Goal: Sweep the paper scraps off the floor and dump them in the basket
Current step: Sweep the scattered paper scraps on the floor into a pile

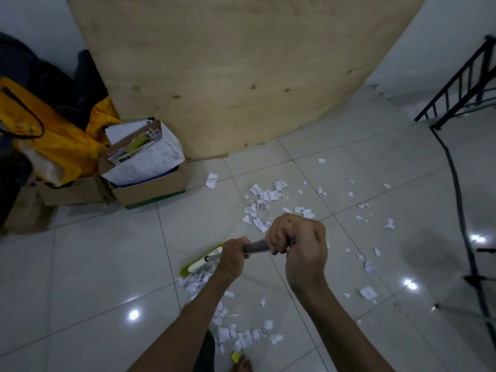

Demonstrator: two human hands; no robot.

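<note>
Leaning against the wall beyond the fingers, one large plywood board [241, 63] fills the top of the view, and the pale tiled floor [94, 264] spreads under everything. Far left of the fingers sit one yellow bag [53, 149] and two cardboard boxes [150, 190], the nearer one stuffed with papers. One black railing [461, 84] and one black cable [456, 189] run down the right side. Two hands grasp one broom: the left hand [232, 260] wraps the grey handle [256, 247] close to the head, and the right hand [300, 245] clenches it just beside, higher up the shaft. The fingers [276, 237] of both are curled tight around the handle. The green-and-white broom head [202, 263] rests on the floor just left of the left fingers, touching a heap of paper scraps [194, 281]. Scraps too many to count lie in three loose clusters: one beyond the right fingers, one at the broom head, one below the forearms near a bare foot [241, 366]. Strays dot the tiles to the right.
</note>
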